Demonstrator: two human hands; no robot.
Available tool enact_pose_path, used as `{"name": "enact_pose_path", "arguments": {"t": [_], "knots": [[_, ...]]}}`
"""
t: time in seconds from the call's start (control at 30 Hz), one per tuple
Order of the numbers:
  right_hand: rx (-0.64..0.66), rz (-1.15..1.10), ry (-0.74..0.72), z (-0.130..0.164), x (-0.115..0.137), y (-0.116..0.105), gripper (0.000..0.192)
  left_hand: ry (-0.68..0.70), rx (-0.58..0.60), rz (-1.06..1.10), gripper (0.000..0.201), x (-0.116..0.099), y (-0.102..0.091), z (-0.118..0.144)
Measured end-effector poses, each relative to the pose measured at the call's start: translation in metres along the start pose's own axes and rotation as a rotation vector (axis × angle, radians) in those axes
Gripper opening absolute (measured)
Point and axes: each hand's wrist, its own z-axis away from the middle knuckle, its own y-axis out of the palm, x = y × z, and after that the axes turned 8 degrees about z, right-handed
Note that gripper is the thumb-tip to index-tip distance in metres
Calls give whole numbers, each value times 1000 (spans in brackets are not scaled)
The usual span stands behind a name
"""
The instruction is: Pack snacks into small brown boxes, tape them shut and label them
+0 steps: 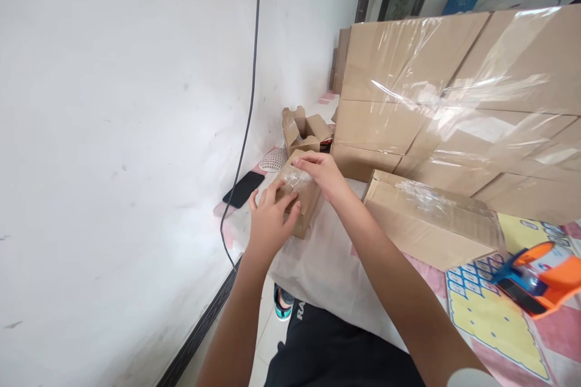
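Both hands on a small box at table edge, centre frame; left hand flat against its near face, fingers spread, pressing not gripping; right hand pinched on clear tape across the box top; open box at 12 o'clock; phone at 9; flat carton at 3; tape gun at 4, well apart.

Bright, even daylight fills the room, and the white wall at left is nearly washed out. Strong glare streaks run across the clear tape and film on the stacked cardboard boxes, while shadows stay soft and faint. The wide lens bends the edges, tilts the scene, and blurs the near forearms slightly.
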Motion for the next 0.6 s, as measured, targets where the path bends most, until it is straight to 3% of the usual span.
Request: {"name": "enact_pose_path", "arguments": {"t": [0.1, 0.2, 0.3, 0.4, 0.6], "knots": [[55, 46, 15, -8, 0, 6, 20, -62, -56, 128, 17, 7, -1, -6], [108, 148, 12, -18, -4, 4, 13, -152, -130, 244, 34, 14, -3, -16], [197, 260, 6, -27, -1, -7, 11, -165, -82, 234, 55, 16, -8, -25], [340, 365, -22, -34, 12, -22, 12, -150, -37, 151, 60, 14, -11, -30], [674, 502, 12, -46, 39, -31, 10, -170, 41, 86, 47, 9, -10, -30]]}}
